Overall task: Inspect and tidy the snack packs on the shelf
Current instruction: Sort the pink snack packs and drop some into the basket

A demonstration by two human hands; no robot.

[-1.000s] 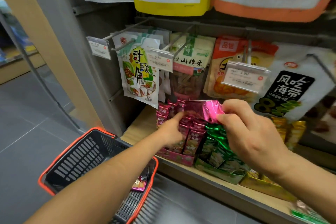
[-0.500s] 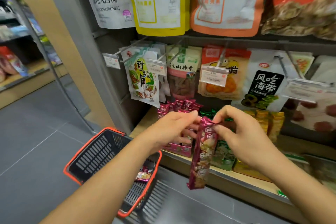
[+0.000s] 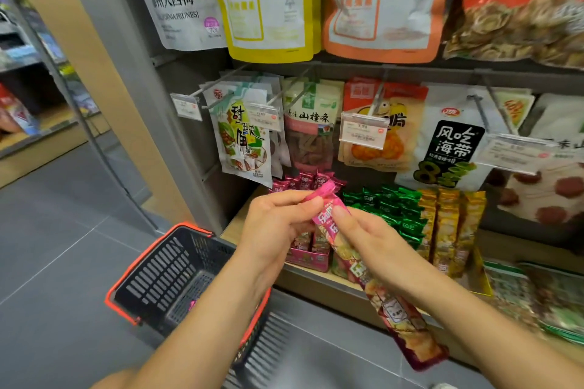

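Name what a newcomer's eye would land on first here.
The long pink snack pack, pinched near its top by the left hand and right hand, mid-frame. Next, the orange-rimmed black basket low on the left, and rows of green packs and gold packs on the shelf behind.

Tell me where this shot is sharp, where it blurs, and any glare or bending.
Head view: even light, no hard shadows; print on the black kelp pack reads clearly; the pink pack held by left hand and right hand softens toward its lower end; the near side of the basket and the lower-right packs smear; green foil packs glint; the grey upright leans from the wide lens.
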